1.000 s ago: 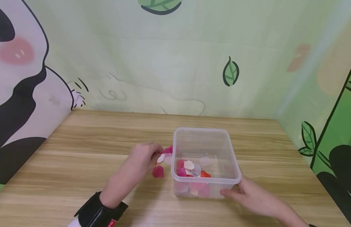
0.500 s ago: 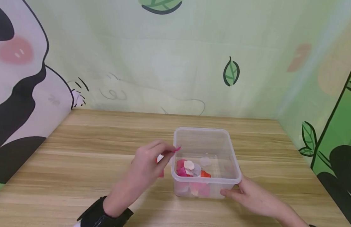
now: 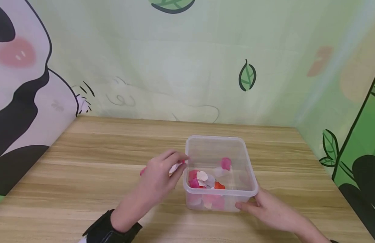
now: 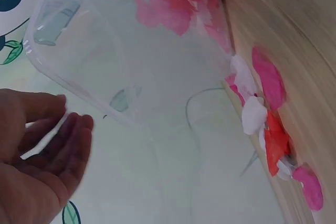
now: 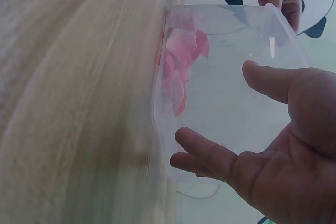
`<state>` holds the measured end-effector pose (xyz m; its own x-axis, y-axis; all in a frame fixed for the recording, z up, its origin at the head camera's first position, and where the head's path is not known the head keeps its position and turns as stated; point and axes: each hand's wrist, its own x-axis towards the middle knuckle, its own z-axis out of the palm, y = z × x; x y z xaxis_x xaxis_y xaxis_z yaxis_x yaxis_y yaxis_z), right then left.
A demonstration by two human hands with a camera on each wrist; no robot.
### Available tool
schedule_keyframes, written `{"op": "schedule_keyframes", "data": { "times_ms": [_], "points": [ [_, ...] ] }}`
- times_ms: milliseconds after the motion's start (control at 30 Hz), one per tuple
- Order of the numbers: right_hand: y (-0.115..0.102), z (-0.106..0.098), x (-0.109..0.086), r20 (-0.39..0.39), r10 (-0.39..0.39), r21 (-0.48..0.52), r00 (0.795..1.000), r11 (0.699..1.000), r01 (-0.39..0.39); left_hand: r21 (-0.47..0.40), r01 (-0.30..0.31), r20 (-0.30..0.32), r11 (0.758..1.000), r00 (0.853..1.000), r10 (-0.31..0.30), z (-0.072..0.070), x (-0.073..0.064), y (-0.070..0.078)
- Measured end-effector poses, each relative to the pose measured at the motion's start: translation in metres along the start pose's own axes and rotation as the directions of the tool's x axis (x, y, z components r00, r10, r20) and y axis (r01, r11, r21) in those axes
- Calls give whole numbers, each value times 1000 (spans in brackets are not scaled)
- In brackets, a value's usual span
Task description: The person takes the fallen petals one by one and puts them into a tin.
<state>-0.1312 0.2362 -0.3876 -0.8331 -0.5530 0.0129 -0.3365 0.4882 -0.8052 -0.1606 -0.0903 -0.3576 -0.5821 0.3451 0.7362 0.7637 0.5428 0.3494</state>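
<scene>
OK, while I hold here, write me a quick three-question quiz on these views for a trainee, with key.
1. Whose thumb is against the near right corner of the clear box? A) left hand's B) right hand's C) neither
2. True or false: some petals lie outside the box.
3. What does the left hand hold in the left wrist view?

Key: 1 B; 2 true; 3 nothing visible.

Clear plastic box [image 3: 221, 193], upright, low and right of centre in the head view! Pink, white and red petals [image 3: 209, 181] bunch at its left, one magenta petal [image 3: 226, 163] further right; loose petals [image 4: 275, 140] line the left-wrist view's right side.
</scene>
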Motion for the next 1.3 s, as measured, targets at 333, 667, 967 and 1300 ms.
{"op": "schedule_keyframes", "data": {
  "times_ms": [333, 667, 967, 1300],
  "points": [
    [0, -1, 0, 3, -8, -1, 1000, 1000, 8, 259, 252, 375, 932, 863, -338, 3, -8, -23],
    [1, -1, 0, 4, -4, 5, 1000, 1000, 4, 238, 225, 610, 945, 722, -326, 9, -20, -42],
    [0, -2, 0, 5, -3, 12, 1000, 1000, 3, 229, 203, 654, 952, 692, -305, 12, -24, -46],
    [1, -1, 0, -2, -8, -13, 1000, 1000, 8, 216, 115, 627, 970, 745, -228, 8, -24, -45]
  ]
}}
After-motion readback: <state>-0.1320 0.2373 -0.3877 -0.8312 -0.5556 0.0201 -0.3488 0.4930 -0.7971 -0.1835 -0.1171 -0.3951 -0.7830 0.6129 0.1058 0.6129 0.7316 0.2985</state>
